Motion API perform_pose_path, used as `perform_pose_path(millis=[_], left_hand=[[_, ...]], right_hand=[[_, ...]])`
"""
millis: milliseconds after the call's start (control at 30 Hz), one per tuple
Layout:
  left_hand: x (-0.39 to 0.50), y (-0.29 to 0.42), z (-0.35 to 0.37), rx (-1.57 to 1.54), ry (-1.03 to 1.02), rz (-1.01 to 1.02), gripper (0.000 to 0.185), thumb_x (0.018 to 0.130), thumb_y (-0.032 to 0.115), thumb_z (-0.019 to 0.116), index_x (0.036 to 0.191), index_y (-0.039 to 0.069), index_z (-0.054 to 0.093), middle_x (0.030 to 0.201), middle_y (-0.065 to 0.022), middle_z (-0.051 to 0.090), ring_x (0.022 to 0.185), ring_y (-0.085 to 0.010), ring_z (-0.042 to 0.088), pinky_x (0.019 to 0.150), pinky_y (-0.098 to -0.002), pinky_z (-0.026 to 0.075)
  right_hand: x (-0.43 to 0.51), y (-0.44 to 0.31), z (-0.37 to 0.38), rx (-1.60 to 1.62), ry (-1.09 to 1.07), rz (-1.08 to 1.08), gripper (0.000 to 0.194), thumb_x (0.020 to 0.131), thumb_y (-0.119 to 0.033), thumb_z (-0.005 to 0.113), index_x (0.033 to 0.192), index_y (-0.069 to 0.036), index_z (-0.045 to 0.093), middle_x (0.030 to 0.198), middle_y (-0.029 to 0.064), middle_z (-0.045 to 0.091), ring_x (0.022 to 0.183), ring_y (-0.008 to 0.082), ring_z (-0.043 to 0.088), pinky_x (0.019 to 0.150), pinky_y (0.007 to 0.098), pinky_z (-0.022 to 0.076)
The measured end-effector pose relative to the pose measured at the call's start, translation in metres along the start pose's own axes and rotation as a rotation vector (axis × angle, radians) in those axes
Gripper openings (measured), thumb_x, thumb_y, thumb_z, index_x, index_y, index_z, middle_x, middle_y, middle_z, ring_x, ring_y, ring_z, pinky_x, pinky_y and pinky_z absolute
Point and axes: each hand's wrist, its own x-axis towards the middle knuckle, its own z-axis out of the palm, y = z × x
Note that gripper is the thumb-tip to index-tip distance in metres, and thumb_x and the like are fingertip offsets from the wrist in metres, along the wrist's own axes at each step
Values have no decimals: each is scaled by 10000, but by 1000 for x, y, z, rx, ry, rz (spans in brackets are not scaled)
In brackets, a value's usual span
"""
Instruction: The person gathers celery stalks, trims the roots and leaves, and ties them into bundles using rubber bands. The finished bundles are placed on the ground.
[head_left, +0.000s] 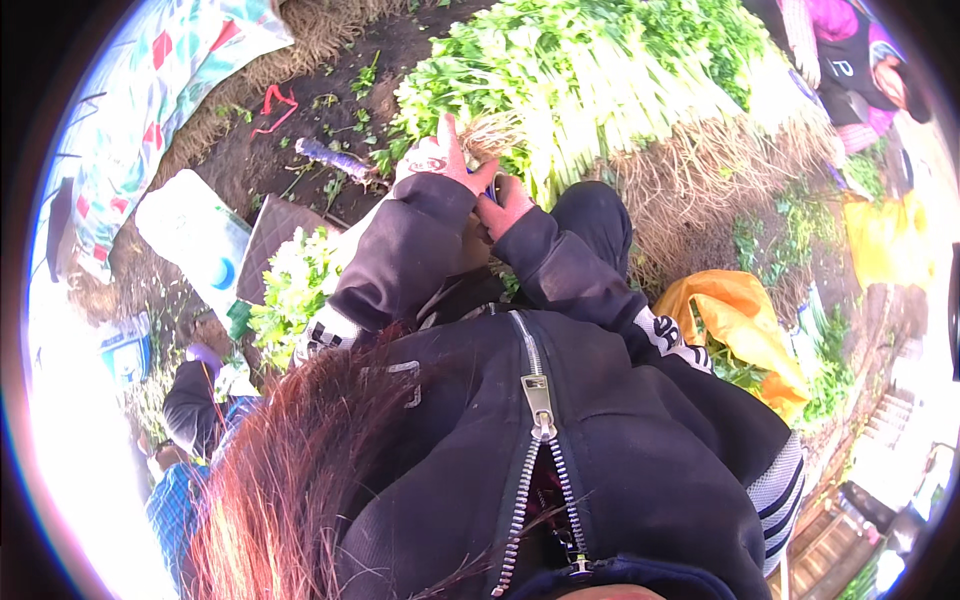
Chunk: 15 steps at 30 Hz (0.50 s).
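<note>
A bunch of celery lies slantwise under my left forearm, its leaves (292, 277) at the lower left and its roots (491, 136) past my hands. Near the root end, my left hand (448, 159) in a pale printed glove is closed around the bunch, with one finger pointing up. Close against it, my right hand (507, 206) pinches a blue band (491, 189) at the bunch; the fingers partly hide the band. Just beyond both hands spreads a large pile of celery (577, 82), stalks side by side, with a thick fringe of roots (697, 180) towards me.
A purple-wrapped stick (337, 161) and a red ribbon (276, 110) lie on dark soil at left. Nearby are a white container (196, 244) and a patterned sheet (180, 82). An orange sack (724, 315) sits at right. Other people (855, 67) are at upper right and lower left (191, 409).
</note>
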Motion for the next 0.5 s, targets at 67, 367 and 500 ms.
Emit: perform_pose_path(millis=[67, 367, 500], left_hand=[[7, 8, -3, 72, -46, -6, 914, 649, 521, 637, 1326, 35, 262, 1071, -248, 512, 967, -355, 532, 807, -407, 429], [44, 15, 14, 111, -67, -45, 882, 670, 587, 585, 1321, 78, 276, 913, -215, 605, 821, -345, 604, 738, -415, 464], [57, -26, 22, 38, 4, -191, 1004, 649, 531, 642, 1372, 60, 128, 1087, -258, 532, 960, -330, 560, 825, -427, 421]], right_hand=[[-7, -7, -6, 61, 95, 13, 293, 837, -172, 527, 1035, 14, 416, 632, 83, 507, 438, 143, 473, 396, 273, 396], [-39, -15, -44, -369, -154, -517, 191, 823, -198, 540, 903, -38, 607, 773, 76, 602, 633, 169, 566, 585, 279, 449], [-107, -78, -69, -258, -368, -723, 145, 849, -103, 509, 925, -40, 614, 797, 81, 601, 742, 176, 584, 660, 269, 468]])
